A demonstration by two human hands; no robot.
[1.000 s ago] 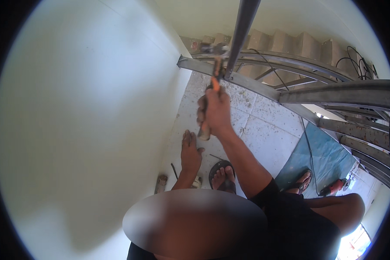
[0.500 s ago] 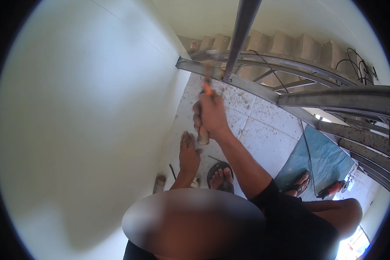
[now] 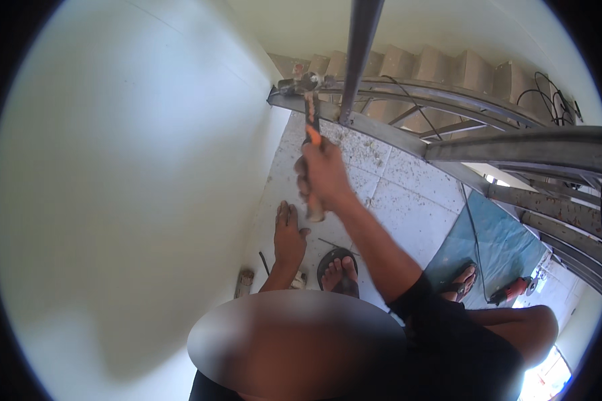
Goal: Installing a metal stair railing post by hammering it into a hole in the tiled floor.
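My right hand (image 3: pixel 324 174) is wrapped round the black and orange handle of a hammer (image 3: pixel 312 113). The hammer's metal head lies over the grey metal beam (image 3: pixel 381 130), close to the beam's left end by the wall; whether it touches the beam I cannot tell. My left hand (image 3: pixel 289 237) rests on the pale tiled floor (image 3: pixel 408 200) near the wall, its fingers stretched out and holding nothing. A thin dark rod lies on the floor beside my left wrist.
A white wall (image 3: pixel 127 167) rises on the left. An upright metal post (image 3: pixel 362 53) stands on the beam, with curved metal railings and stairs (image 3: pixel 435 67) beyond. At right, a red angle grinder (image 3: pixel 512 291) lies by a teal sheet (image 3: pixel 495 234). Debris is scattered over the tiles.
The hammer's head was blurred by motion and now shows more clearly, a little to the left over the beam. My left hand has stayed on the floor.
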